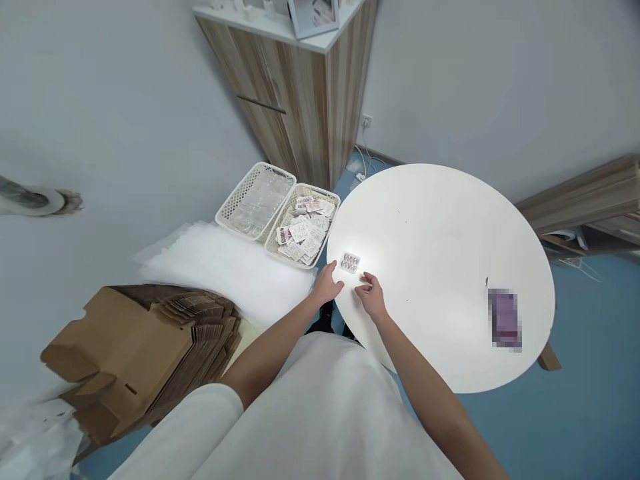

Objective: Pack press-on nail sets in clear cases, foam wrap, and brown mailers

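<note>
A small clear pack with rows of pinkish, nail-like pieces lies flat on the white round table, close to its left edge. My left hand is just to the lower left of the pack, thumb and fingers apart, holding nothing. On the pack's lower right, my right hand hovers with bent fingers spread from the thumb and nothing visible in it. Neither hand appears to touch the pack.
Left of the table, a white basket holds many printed cards; another basket holds clear plastic packs. White sheets and folded cardboard boxes are stacked nearby. A blurred purple item lies on the table's right. A wooden cabinet stands behind.
</note>
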Demonstrator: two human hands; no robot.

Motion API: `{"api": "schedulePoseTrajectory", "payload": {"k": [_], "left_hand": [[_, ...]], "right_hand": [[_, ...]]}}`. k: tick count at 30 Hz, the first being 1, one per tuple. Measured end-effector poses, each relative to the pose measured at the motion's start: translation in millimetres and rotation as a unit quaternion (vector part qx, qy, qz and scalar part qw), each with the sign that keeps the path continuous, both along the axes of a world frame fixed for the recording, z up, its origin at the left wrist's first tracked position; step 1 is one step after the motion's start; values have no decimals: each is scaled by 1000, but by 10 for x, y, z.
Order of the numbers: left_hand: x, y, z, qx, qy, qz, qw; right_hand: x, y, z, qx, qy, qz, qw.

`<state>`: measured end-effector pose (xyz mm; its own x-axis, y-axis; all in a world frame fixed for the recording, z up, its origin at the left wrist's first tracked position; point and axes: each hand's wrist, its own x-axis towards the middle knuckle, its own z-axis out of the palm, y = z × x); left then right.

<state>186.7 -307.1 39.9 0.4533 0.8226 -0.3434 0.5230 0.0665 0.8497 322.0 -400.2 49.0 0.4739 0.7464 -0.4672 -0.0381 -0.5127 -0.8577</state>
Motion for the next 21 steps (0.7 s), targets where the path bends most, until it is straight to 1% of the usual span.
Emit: {"api": "schedulePoseTrajectory", "payload": {"k": [4, 6, 8, 11, 13, 16, 21], "left_hand": [[-182, -217, 100, 3, 14, 6, 1000], [-287, -328, 140, -7, 11, -9, 1000], [-387, -422, 182, -19, 23, -21, 999], [-508, -505, 254, -28, 58, -12, 998], [-569, -517, 304, -24, 67, 0, 997], [-648, -479, 373, -10, 63, 24, 998], [-806, -300, 488, 16, 46, 47, 998]], "right_hand": [[86, -231, 18, 8, -9, 13, 1000], [113, -324, 2, 15, -3, 18, 1000], [123, -393, -16, 21, 9, 25, 999], [107, -439, -17, 34, 29, 45, 998], [84, -423, 12, 42, 37, 69, 996], [33, -329, 91, 48, 39, 105, 993], [-92, -20, 246, 61, 41, 140, 987]]}}
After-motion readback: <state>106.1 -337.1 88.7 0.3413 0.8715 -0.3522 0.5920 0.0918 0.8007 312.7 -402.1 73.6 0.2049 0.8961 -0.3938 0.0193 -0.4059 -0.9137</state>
